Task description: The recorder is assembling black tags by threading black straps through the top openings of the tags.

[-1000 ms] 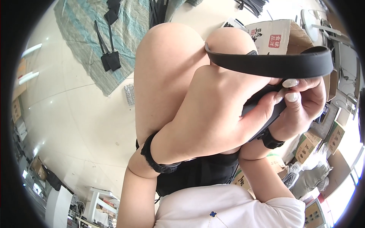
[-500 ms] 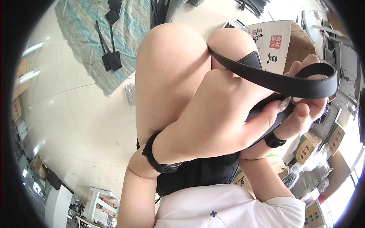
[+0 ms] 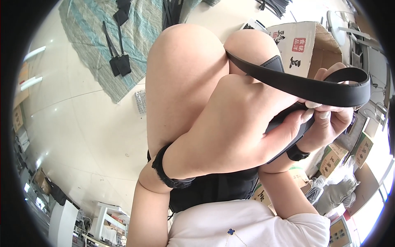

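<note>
A smooth black leather strap curves across the front of my hands and bends into a loop at the right. Its far left end lies between my knees. My left hand, with a black frilly band at the wrist, is closed on a black leather piece with a stitched corner; most of that piece is hidden by the hand. My right hand, wearing a black watch band, is closed beside it. Its thumb and fingertips pinch together just under the strap, close to my left thumb. What lies between those fingertips is hidden.
An open cardboard box stands just beyond my right hand. On the floor at the left, a grey-green cloth carries black straps with square tabs. Several cartons and plastic bags are at the lower right.
My right thumb has closed in against the fingers and nearer my left thumb. The strap's loop has shifted slightly to the right. My left hand has barely moved.
</note>
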Demonstrator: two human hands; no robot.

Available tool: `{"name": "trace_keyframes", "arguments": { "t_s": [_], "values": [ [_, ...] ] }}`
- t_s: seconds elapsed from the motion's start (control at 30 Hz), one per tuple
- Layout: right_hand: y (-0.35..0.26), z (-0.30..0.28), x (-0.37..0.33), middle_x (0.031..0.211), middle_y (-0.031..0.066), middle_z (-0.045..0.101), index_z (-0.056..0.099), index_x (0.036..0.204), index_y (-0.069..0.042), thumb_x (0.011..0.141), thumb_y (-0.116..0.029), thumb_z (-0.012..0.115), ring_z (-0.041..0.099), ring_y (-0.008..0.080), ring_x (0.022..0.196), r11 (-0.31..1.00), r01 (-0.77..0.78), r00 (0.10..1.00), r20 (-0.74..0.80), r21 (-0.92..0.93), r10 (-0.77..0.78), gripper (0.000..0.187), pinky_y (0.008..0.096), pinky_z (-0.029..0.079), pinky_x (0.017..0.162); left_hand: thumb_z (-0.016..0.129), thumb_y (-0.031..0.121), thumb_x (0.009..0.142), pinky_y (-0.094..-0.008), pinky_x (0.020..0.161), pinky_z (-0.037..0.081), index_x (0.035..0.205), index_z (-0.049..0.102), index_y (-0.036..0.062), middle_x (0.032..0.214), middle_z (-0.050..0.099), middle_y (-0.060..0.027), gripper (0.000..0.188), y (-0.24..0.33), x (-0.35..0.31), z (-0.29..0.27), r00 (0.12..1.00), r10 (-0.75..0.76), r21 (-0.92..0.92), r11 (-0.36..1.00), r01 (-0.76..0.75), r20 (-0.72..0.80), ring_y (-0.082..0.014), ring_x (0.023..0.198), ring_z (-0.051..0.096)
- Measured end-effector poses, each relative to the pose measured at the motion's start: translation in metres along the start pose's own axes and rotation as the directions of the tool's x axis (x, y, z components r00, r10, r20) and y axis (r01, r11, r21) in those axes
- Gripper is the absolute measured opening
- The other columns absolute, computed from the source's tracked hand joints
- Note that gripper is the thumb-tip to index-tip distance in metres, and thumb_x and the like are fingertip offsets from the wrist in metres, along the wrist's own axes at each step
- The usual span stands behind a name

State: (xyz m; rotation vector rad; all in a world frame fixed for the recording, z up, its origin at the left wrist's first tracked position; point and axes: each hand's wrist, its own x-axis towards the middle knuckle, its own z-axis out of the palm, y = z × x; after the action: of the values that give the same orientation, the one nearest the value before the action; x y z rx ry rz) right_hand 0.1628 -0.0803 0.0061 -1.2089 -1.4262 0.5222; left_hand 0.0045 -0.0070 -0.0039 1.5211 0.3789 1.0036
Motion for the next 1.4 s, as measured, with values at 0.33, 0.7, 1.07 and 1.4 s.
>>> {"name": "trace_keyframes", "arguments": {
  "t_s": [0.33, 0.7, 1.07, 1.4],
  "values": [
    [-0.015, 0.028, 0.003, 0.072, 0.0018, 0.044, 0.05, 0.064, -0.005, 0.059, -0.005, 0.077, 0.044, 0.0102, 0.066, 0.961, -0.217, 0.91, -0.319, 0.174, 0.263, 0.027, 0.0201, 0.035, 0.062, 0.06, -0.001, 0.07, -0.0334, 0.052, 0.046, 0.094, 0.057, 0.0038, 0.072, 0.06, -0.0111, 0.024, 0.002, 0.0, 0.0, 0.999, 0.01, -0.003, 1.0, -0.011, -0.05, -0.0273, 0.058, 0.059],
    [-0.034, 0.047, 0.004, 0.082, 0.0043, 0.052, 0.051, 0.073, -0.004, 0.064, 0.0, 0.074, 0.052, 0.012, 0.074, 0.948, -0.26, 0.815, -0.484, 0.186, 0.318, 0.025, 0.021, 0.042, 0.068, 0.059, 0.006, 0.071, -0.029, 0.047, 0.045, 0.094, 0.055, -0.0009, 0.079, 0.058, -0.0106, 0.024, 0.017, -0.007, -0.004, 0.995, 0.056, 0.429, 0.899, -0.087, 0.084, -0.0218, 0.054, 0.056],
    [-0.03, 0.024, 0.007, 0.087, 0.005, 0.05, 0.052, 0.096, 0.005, 0.078, -0.016, 0.063, 0.043, 0.0082, 0.067, 0.935, -0.354, 0.893, -0.286, 0.026, 0.346, 0.029, 0.018, 0.033, 0.059, 0.048, 0.002, 0.086, -0.0234, 0.071, 0.049, 0.123, 0.043, -0.0047, 0.092, 0.062, -0.017, 0.038, 0.075, 0.004, -0.097, 0.846, 0.028, 0.536, 0.785, 0.312, -0.533, -0.0149, 0.081, 0.061],
    [0.059, -0.019, -0.041, 0.072, -0.0034, 0.048, 0.058, 0.095, 0.0, 0.087, -0.01, 0.054, 0.038, 0.0012, 0.059, 0.717, -0.686, 0.715, -0.292, -0.124, 0.635, 0.014, 0.0158, 0.031, 0.052, 0.065, 0.011, 0.073, -0.0325, 0.097, 0.035, 0.136, 0.019, -0.001, 0.124, 0.044, -0.0256, 0.079, -0.196, -0.139, -0.448, 0.48, -0.613, 0.486, 0.173, 0.857, -0.627, -0.0277, 0.116, 0.044]
  ]
}}
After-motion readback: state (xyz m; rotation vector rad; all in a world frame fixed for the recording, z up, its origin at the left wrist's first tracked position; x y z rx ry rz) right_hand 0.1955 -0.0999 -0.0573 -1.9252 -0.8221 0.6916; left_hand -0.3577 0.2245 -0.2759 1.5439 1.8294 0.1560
